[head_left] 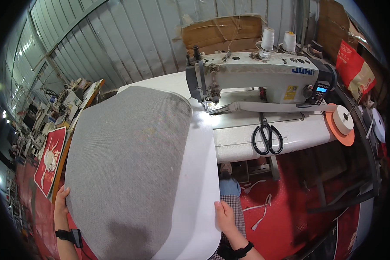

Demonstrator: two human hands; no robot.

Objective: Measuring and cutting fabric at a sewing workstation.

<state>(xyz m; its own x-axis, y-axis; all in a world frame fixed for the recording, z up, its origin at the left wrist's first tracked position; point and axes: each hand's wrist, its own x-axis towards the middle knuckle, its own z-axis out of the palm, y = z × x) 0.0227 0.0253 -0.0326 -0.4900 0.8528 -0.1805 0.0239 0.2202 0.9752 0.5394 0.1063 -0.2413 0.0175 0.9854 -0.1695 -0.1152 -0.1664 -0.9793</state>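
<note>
A large grey textured mat point(125, 160) with rounded corners spreads from the sewing machine down to my lap. Along its right side shows a smooth white layer point(197, 173); whether this is its underside or a separate sheet, I cannot tell. My left hand point(63, 200) pinches the mat's left edge. At the lower right, my right hand point(223, 215) grips the white layer's edge, thumb on top. The mat's far right corner lies beside the lit needle area of the sewing machine point(255, 78). White binding tape point(273, 107) runs to that spot from a roll point(343, 120).
Black-handled scissors point(268, 138) rest on the white machine table point(238, 145), near its front edge. Thread cones point(268, 40) stand behind the machine. A cluttered side table point(76, 117) is at the left. Tape scraps point(262, 212) lie on the red floor.
</note>
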